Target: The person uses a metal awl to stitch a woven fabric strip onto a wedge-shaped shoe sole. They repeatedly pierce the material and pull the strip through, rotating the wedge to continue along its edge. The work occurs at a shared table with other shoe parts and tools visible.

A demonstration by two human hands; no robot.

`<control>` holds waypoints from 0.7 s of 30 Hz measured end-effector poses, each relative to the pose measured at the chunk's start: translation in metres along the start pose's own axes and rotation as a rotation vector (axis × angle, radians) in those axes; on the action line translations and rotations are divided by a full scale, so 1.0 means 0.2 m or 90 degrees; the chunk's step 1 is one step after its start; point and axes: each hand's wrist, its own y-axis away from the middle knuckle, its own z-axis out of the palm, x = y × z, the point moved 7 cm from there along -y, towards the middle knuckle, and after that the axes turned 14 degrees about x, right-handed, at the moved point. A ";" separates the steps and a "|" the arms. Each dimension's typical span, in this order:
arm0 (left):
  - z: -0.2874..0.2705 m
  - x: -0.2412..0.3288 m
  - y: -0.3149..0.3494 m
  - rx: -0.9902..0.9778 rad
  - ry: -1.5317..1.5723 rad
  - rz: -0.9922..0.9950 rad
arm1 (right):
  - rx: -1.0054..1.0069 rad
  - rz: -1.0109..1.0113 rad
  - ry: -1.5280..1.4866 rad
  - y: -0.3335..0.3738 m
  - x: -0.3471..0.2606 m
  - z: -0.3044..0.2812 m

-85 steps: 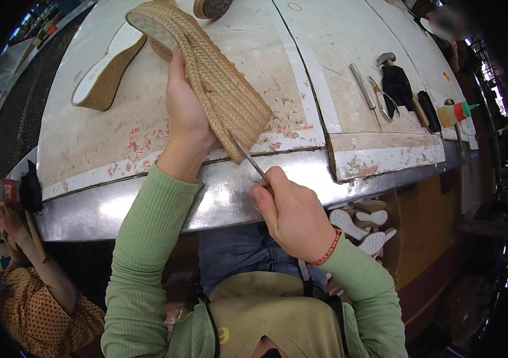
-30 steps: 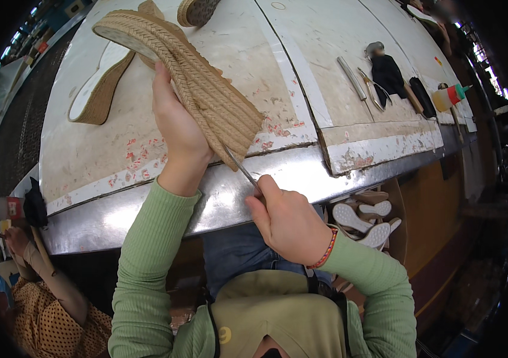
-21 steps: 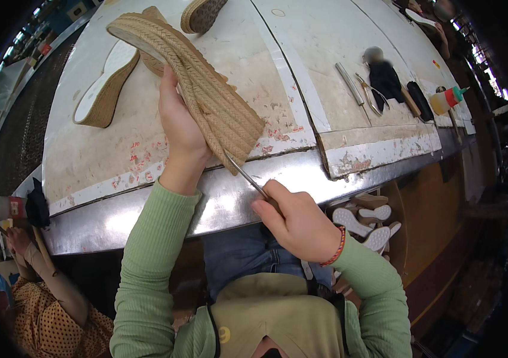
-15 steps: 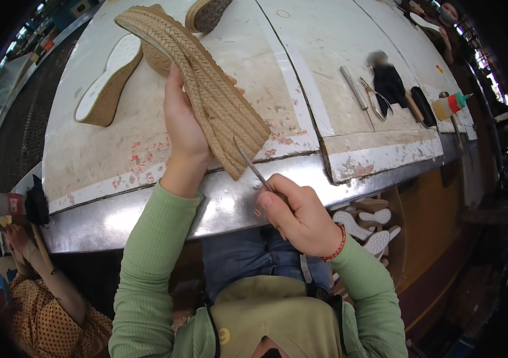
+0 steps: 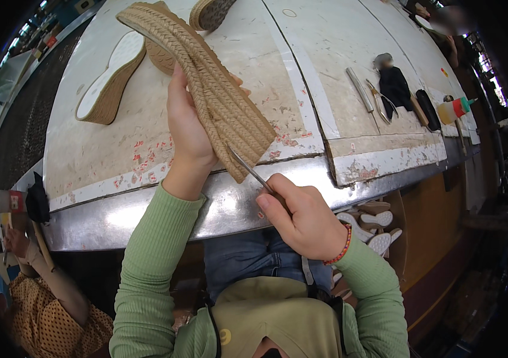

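Note:
A wedge shoe sole (image 5: 230, 110) wrapped in tan braided rope is held up over the table's near edge. My left hand (image 5: 191, 122) grips it from the left and beneath, fingertips showing past its right side. In my right hand (image 5: 303, 218) is a thin metal pointed tool (image 5: 250, 169), its handle mostly hidden in the closed fingers. The tool's tip touches the braid near the thick heel end.
Another wedge sole with a white top (image 5: 111, 77) lies at left; a dark-bottomed one (image 5: 211, 13) is at the back. At right are pliers (image 5: 382, 102), a metal rod (image 5: 359, 89), black cloth (image 5: 393, 86) and a glue bottle (image 5: 454, 110). Soles fill a box (image 5: 406, 238) below. A co-worker's arm (image 5: 57, 280) shows lower left.
The tool tip has shifted slightly left and down along the braid. The sole has moved a little to the right in my left hand, and the view has shifted slightly.

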 end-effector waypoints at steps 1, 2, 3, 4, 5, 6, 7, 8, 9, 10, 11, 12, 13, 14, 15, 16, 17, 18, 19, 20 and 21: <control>0.00 0.00 0.00 0.002 0.000 0.000 | 0.014 -0.019 0.057 0.00 -0.01 -0.01; 0.00 0.00 0.00 0.003 -0.001 0.000 | 0.028 -0.039 0.113 0.00 -0.02 -0.01; 0.00 0.00 0.00 -0.002 0.003 -0.001 | 0.043 -0.059 0.169 0.00 -0.03 -0.02; 0.00 0.00 0.00 -0.007 0.008 -0.002 | 0.055 -0.084 0.234 0.01 -0.05 -0.03; 0.00 0.00 0.00 -0.013 0.012 -0.003 | 0.069 -0.109 0.299 0.01 -0.07 -0.04; 0.00 0.00 0.00 -0.011 0.006 0.000 | 0.082 -0.133 0.365 0.01 -0.09 -0.05; 0.01 0.00 0.00 -0.008 0.001 0.003 | 0.075 -0.134 0.386 0.01 -0.11 -0.06; 0.01 0.00 0.00 -0.005 -0.004 0.006 | 0.067 -0.136 0.407 0.01 -0.12 -0.07; 0.00 0.00 0.00 -0.004 -0.010 0.004 | 0.059 -0.138 0.428 0.01 -0.13 -0.08; 0.00 0.01 0.00 -0.003 -0.016 0.001 | 0.054 -0.137 0.425 0.01 -0.14 -0.08; 0.00 0.01 0.00 -0.003 -0.021 -0.001 | 0.048 -0.136 0.423 0.01 -0.14 -0.09; 0.00 0.01 0.00 0.001 -0.026 -0.002 | 0.043 -0.135 0.421 0.01 -0.14 -0.10; 0.00 0.01 0.00 0.006 -0.031 -0.002 | 0.033 -0.119 0.359 0.01 -0.13 -0.10; 0.00 0.01 0.00 0.012 -0.036 -0.001 | 0.023 -0.103 0.295 0.01 -0.11 -0.10; 0.00 0.01 0.01 0.014 -0.037 -0.001 | 0.012 -0.088 0.232 0.01 -0.10 -0.09; 0.00 0.01 0.01 0.016 -0.037 0.000 | 0.000 -0.065 0.191 0.02 -0.09 -0.08; 0.00 0.01 0.01 0.019 -0.038 -0.001 | -0.011 -0.039 0.151 0.03 -0.09 -0.06; 0.00 0.01 0.01 0.014 -0.027 0.003 | -0.023 -0.014 0.111 0.03 -0.08 -0.05; -0.01 0.01 0.00 0.009 -0.017 0.007 | -0.015 -0.008 0.098 0.04 -0.08 -0.05; -0.01 0.01 0.00 0.004 -0.007 0.012 | -0.006 -0.003 0.083 0.04 -0.08 -0.04; -0.01 0.00 0.00 0.006 -0.007 0.010 | 0.003 0.003 0.069 0.03 -0.09 -0.05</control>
